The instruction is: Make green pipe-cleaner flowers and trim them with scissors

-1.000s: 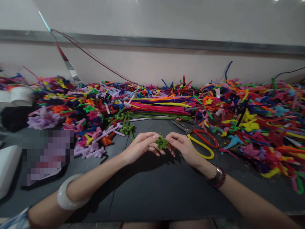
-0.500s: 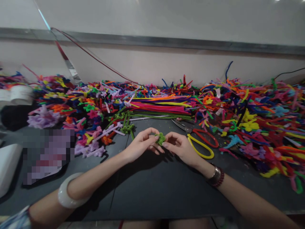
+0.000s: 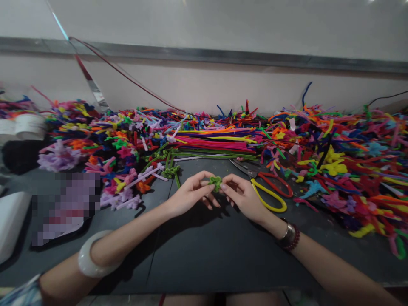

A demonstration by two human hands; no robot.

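Observation:
Between my hands is a small green pipe-cleaner flower point(image 3: 215, 182) with looped petals, held above the dark table point(image 3: 204, 250). My left hand point(image 3: 195, 189) pinches it from the left between thumb and fingers. From the right, my right hand point(image 3: 239, 193) grips its edge with thumb and forefinger. Scissors point(image 3: 269, 195) with one red and one yellow handle lie just right of my right hand, blades pointing back left. Beyond my left hand rest several green pipe-cleaner flowers on stems point(image 3: 171, 170).
A bundle of straight pipe cleaners point(image 3: 216, 142) lies at the back centre. Heaps of colourful pipe-cleaner pieces point(image 3: 338, 163) flank it on both sides. At the left are a white box point(image 3: 12, 223), a blurred-out purple item point(image 3: 68, 208) and white rolls point(image 3: 30, 126). A wall stands behind.
The green flower has turned slightly, showing its petals more from the front. My right thumb and fingers have shifted a little on its edge. Everything else stays in place.

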